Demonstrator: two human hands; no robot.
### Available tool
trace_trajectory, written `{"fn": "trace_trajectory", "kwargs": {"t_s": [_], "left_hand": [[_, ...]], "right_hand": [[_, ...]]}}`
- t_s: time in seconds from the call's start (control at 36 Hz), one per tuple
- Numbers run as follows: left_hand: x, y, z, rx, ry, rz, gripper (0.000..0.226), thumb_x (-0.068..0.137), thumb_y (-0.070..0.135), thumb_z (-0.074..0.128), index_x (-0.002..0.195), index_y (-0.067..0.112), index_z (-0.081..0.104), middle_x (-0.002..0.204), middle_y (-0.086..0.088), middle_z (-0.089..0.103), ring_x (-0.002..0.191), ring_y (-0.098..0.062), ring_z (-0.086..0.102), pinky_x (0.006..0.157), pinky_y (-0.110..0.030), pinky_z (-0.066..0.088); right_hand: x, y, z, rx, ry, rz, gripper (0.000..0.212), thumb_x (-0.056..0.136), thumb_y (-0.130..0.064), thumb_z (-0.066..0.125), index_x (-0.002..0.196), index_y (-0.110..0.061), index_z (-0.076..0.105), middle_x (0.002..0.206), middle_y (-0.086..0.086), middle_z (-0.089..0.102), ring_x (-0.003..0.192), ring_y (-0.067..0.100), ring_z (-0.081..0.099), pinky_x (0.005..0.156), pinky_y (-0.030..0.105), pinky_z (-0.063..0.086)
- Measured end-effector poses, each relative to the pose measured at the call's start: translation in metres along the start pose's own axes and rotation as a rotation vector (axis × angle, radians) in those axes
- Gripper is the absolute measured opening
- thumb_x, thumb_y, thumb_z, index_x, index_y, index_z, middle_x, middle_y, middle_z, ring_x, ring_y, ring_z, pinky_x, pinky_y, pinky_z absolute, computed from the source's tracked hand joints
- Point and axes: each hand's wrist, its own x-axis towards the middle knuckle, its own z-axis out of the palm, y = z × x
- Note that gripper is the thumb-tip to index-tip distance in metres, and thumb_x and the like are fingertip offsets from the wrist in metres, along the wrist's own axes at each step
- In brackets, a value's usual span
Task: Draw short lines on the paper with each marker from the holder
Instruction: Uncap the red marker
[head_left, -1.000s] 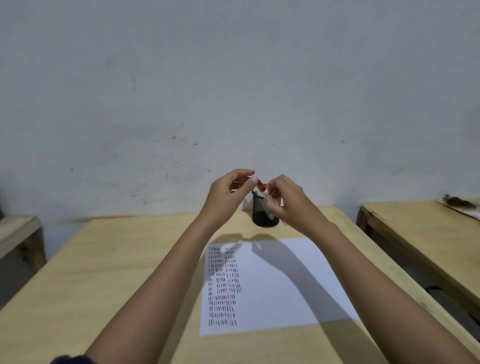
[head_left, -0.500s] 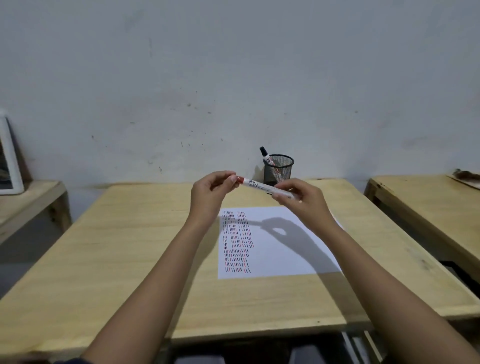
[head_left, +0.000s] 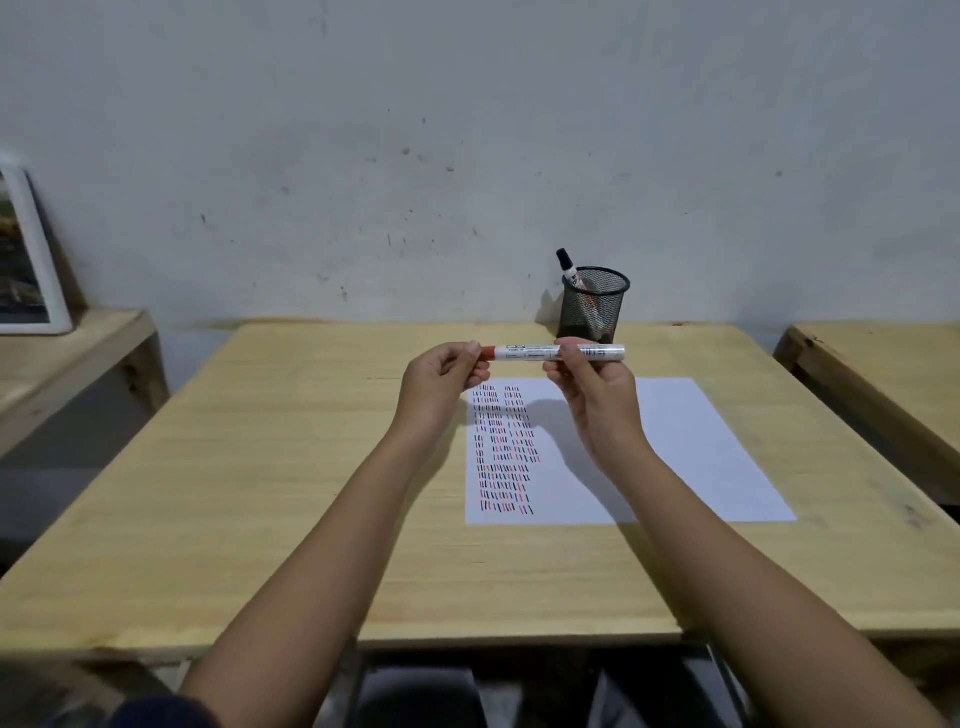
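Hands (head_left: 441, 379) (head_left: 597, 384) hold red marker (head_left: 545, 353) level above paper (head_left: 691, 457).

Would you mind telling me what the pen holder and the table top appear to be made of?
The pen holder looks like black metal wire mesh with a matte coating: its wall is see-through, showing the marker inside. The table top seems to be pale wood or plywood, unpainted with a dull sheen; long grain streaks run across it, though a printed laminate cannot be ruled out.
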Motion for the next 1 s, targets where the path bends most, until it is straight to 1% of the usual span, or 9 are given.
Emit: {"fn": "trace_trajectory", "kwargs": {"t_s": [0.14,0.31,0.39,0.5,0.58,0.67,0.72,0.83,1.0], "left_hand": [[0.005,-0.005,-0.002,-0.05,0.023,-0.061,0.022,0.093,0.017,0.053,0.079,0.012,0.068,0.062,0.008,0.066,0.054,0.004,0.059,0.065,-0.009,0.051],[0.015,-0.004,-0.012,-0.063,0.059,-0.126,0.022,0.095,0.015,0.051,0.085,0.002,0.064,0.07,-0.006,0.06,0.05,0.001,0.058,0.058,-0.007,0.05],[0.018,-0.004,-0.023,0.072,0.103,-0.112,0.022,0.093,0.014,0.055,0.076,0.002,0.063,0.07,-0.003,0.062,0.056,-0.005,0.059,0.05,-0.006,0.047],[0.022,-0.008,-0.03,0.398,0.135,-0.049,0.017,0.089,0.008,0.059,0.081,-0.007,0.063,0.07,-0.004,0.066,0.049,0.003,0.062,0.042,-0.006,0.041],[0.028,-0.01,-0.031,0.639,0.053,-0.046,0.017,0.088,0.01,0.058,0.081,-0.005,0.062,0.083,-0.012,0.071,0.065,-0.012,0.066,0.049,-0.017,0.047],[0.031,-0.015,-0.028,0.894,-0.023,-0.012,0.017,0.086,0.016,0.058,0.082,0.0,0.064,0.089,-0.012,0.069,0.079,-0.026,0.065,0.07,-0.035,0.054],[0.03,-0.017,-0.025,0.995,-0.046,0.015,0.017,0.086,0.018,0.057,0.085,0.003,0.064,0.091,-0.013,0.065,0.081,-0.03,0.062,0.069,-0.036,0.05],[0.03,-0.02,-0.022,1.02,-0.069,0.043,0.017,0.087,0.019,0.059,0.09,0.003,0.064,0.091,-0.013,0.064,0.081,-0.028,0.06,0.066,-0.032,0.045],[0.023,-0.023,-0.024,0.991,-0.102,0.035,0.031,0.087,0.026,0.06,0.107,0.002,0.061,0.101,-0.012,0.062,0.093,-0.028,0.059,0.077,-0.036,0.047]], "right_hand": [[0.008,0.0,-0.001,-0.108,-0.063,-0.028,0.009,0.09,-0.006,0.054,0.087,-0.01,0.062,0.074,0.0,0.064,0.064,0.005,0.064,0.07,0.013,0.052],[0.016,-0.006,-0.002,-0.225,-0.151,-0.109,0.013,0.091,-0.004,0.05,0.091,-0.012,0.06,0.081,0.004,0.063,0.068,0.008,0.064,0.072,0.017,0.052],[0.021,-0.013,-0.008,-0.05,-0.109,-0.096,0.016,0.095,-0.005,0.043,0.089,-0.011,0.056,0.078,0.0,0.073,0.068,0.012,0.069,0.068,0.018,0.056],[0.025,-0.014,-0.017,0.008,-0.054,-0.057,0.014,0.096,-0.008,0.043,0.088,-0.014,0.052,0.081,0.004,0.074,0.071,0.017,0.072,0.068,0.02,0.057],[0.026,-0.004,-0.022,-0.153,-0.019,-0.092,0.015,0.09,-0.002,0.053,0.085,-0.017,0.053,0.088,0.007,0.068,0.072,0.013,0.068,0.071,0.021,0.056],[0.025,0.004,-0.025,-0.362,-0.007,-0.134,0.021,0.084,0.002,0.061,0.082,-0.018,0.056,0.083,0.005,0.064,0.067,0.006,0.062,0.069,0.018,0.052],[0.024,0.007,-0.026,-0.411,-0.003,-0.121,0.02,0.083,0.001,0.062,0.081,-0.017,0.057,0.077,0.002,0.062,0.061,0.003,0.058,0.063,0.016,0.05],[0.024,0.011,-0.026,-0.393,0.032,-0.06,0.012,0.086,-0.005,0.06,0.081,-0.015,0.056,0.068,0.0,0.059,0.052,0.005,0.053,0.057,0.016,0.048],[0.017,0.008,-0.021,-0.283,0.032,-0.043,0.007,0.092,-0.011,0.053,0.085,-0.014,0.052,0.091,0.01,0.069,0.061,0.007,0.064,0.06,0.018,0.054]]}}
